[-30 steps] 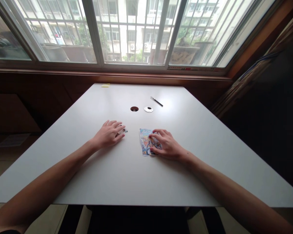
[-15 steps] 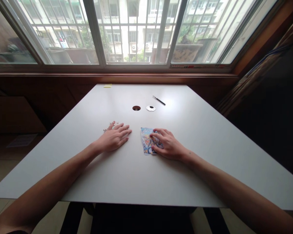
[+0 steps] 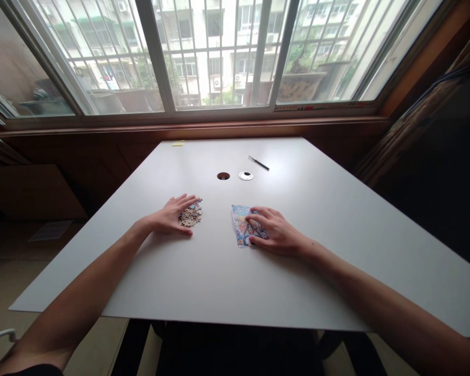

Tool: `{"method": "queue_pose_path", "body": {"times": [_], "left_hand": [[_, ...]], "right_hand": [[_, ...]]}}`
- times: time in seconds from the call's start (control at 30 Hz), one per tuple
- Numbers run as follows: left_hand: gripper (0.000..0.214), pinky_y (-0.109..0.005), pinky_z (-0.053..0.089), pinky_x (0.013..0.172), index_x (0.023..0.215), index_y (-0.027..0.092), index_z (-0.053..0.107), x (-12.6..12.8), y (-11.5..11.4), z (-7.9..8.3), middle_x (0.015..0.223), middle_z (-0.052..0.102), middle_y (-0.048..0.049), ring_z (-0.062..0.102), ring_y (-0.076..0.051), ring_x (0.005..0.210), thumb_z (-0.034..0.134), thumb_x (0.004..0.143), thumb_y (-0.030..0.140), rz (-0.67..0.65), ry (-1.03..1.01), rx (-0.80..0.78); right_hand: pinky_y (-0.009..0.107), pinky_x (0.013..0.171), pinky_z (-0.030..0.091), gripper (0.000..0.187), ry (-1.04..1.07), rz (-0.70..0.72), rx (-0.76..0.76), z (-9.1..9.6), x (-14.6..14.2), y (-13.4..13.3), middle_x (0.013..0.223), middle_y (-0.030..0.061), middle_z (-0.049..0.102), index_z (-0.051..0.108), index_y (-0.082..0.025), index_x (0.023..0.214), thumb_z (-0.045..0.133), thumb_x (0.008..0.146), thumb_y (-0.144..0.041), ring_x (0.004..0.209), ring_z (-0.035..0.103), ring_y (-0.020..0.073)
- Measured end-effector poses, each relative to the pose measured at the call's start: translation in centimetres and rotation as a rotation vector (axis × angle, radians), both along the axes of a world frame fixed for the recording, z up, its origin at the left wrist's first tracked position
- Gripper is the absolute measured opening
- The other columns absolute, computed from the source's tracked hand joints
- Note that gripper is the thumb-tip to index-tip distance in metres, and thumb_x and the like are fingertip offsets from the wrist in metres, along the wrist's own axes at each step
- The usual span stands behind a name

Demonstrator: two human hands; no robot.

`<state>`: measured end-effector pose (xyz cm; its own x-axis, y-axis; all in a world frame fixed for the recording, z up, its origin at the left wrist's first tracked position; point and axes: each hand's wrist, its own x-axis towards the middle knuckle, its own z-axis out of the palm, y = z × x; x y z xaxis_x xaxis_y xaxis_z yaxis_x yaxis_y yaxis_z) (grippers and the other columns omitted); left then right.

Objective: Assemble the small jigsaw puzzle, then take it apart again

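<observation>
On the white table my left hand lies with its fingers spread and curved around the left side of a small heap of loose puzzle pieces. Its thumb touches the heap's near edge. My right hand rests flat, fingers apart, on a colourful printed puzzle picture that lies flat to the right of the heap. Part of the picture is hidden under the fingers.
A black pen lies further back on the table, beside a round cable hole and its white cap. A yellow sticky note sits at the far edge below the barred window. Dark curtains hang on the right.
My left hand has slid left and turned onto its edge, which uncovered the heap of puzzle pieces. My right hand has stayed on the picture. The camera has tilted slightly.
</observation>
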<state>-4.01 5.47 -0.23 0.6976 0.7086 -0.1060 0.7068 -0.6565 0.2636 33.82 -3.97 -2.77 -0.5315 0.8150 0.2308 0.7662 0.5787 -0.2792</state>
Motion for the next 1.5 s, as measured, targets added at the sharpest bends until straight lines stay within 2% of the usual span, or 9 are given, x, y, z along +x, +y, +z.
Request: {"method": "queue_pose_path", "body": {"times": [0.13, 0.23, 0.33, 0.4, 0.53, 1.0, 1.23, 1.33, 1.5], "left_hand": [[0.082, -0.055, 0.012, 0.122, 0.155, 0.035, 0.024, 0.5, -0.4, -1.1, 0.164, 0.017, 0.0005, 0.008, -0.036, 0.151, 0.05, 0.086, 0.072, 0.054, -0.114, 0.154], [0.068, -0.057, 0.013, 0.121, 0.153, 0.037, 0.031, 0.5, -0.7, -1.6, 0.163, 0.021, 0.0027, 0.008, -0.036, 0.151, 0.043, 0.092, 0.066, 0.109, -0.144, 0.237], [0.065, -0.058, 0.014, 0.12, 0.153, 0.037, 0.03, 0.2, -1.0, -2.0, 0.163, 0.022, 0.0012, 0.011, -0.035, 0.151, 0.042, 0.094, 0.062, 0.152, -0.15, 0.274], [0.066, -0.059, 0.015, 0.12, 0.154, 0.038, 0.028, 0.0, -1.2, -2.2, 0.164, 0.021, 0.0, 0.013, -0.036, 0.15, 0.044, 0.094, 0.061, 0.163, -0.143, 0.267], [0.069, -0.06, 0.02, 0.118, 0.154, 0.037, 0.027, -0.1, -1.5, -2.4, 0.164, 0.018, -0.0015, 0.013, -0.038, 0.15, 0.047, 0.093, 0.06, 0.177, -0.122, 0.249], [0.071, -0.063, 0.017, 0.118, 0.155, 0.039, 0.022, 0.2, -1.7, -2.5, 0.164, 0.017, -0.0025, 0.021, -0.037, 0.148, 0.046, 0.092, 0.063, 0.208, -0.089, 0.224], [0.07, -0.06, 0.019, 0.118, 0.153, 0.039, 0.026, 0.1, -1.5, -2.2, 0.164, 0.018, -0.0035, 0.018, -0.037, 0.149, 0.047, 0.091, 0.063, 0.18, -0.098, 0.227], [0.07, -0.056, 0.021, 0.12, 0.153, 0.037, 0.028, -0.2, -1.4, -2.3, 0.164, 0.016, -0.0032, 0.014, -0.037, 0.149, 0.048, 0.091, 0.063, 0.186, -0.147, 0.227], [0.067, -0.057, 0.022, 0.119, 0.152, 0.037, 0.031, 0.1, -1.4, -2.0, 0.164, 0.015, -0.0039, 0.014, -0.038, 0.149, 0.045, 0.092, 0.064, 0.221, -0.185, 0.19]], "right_hand": [[0.05, 0.108, 0.039, 0.044, 0.06, -0.081, 0.056, 0.1, 0.9, 0.5, 0.14, 0.0118, 0.054, 0.059, -0.025, 0.127, 0.049, 0.095, -0.053, 0.129, 0.05, 0.0302], [0.046, 0.109, 0.04, 0.041, 0.054, -0.253, 0.148, -0.2, 4.1, 2.0, 0.138, 0.0101, 0.057, 0.061, -0.023, 0.125, 0.037, 0.1, -0.045, 0.128, 0.052, 0.027], [0.053, 0.116, 0.03, 0.053, -0.092, -0.55, 0.168, -1.2, 8.1, 3.6, 0.153, 0.0132, 0.042, 0.051, -0.018, 0.139, 0.034, 0.099, -0.048, 0.142, 0.035, 0.0332], [0.058, 0.115, 0.029, 0.06, -0.184, -0.661, 0.033, -2.0, 9.9, 4.1, 0.158, 0.0139, 0.035, 0.042, -0.018, 0.148, 0.029, 0.1, -0.051, 0.146, 0.03, 0.0346], [0.055, 0.119, 0.024, 0.064, -0.271, -0.636, -0.055, -3.1, 10.8, 3.9, 0.162, 0.0109, 0.023, 0.032, -0.024, 0.154, 0.026, 0.099, -0.056, 0.149, 0.024, 0.0316], [0.052, 0.119, 0.026, 0.063, -0.326, -0.623, -0.03, -3.4, 10.9, 3.6, 0.162, 0.0109, 0.026, 0.032, -0.023, 0.154, 0.026, 0.099, -0.054, 0.149, 0.024, 0.0301], [0.053, 0.111, 0.037, 0.053, -0.108, -0.609, 0.09, -1.7, 10.2, 4.0, 0.143, 0.0149, 0.053, 0.054, -0.019, 0.138, 0.038, 0.096, -0.049, 0.133, 0.048, 0.0339], [0.05, 0.109, 0.04, 0.042, 0.105, -0.457, 0.169, -0.7, 7.9, 3.3, 0.131, 0.0124, 0.06, 0.06, -0.02, 0.128, 0.042, 0.097, -0.043, 0.126, 0.053, 0.0307], [0.047, 0.108, 0.044, 0.04, 0.175, -0.089, 0.016, 0.0, 2.9, 1.1, 0.138, 0.0108, 0.055, 0.056, -0.025, 0.131, 0.05, 0.096, -0.043, 0.129, 0.049, 0.0289]]}}
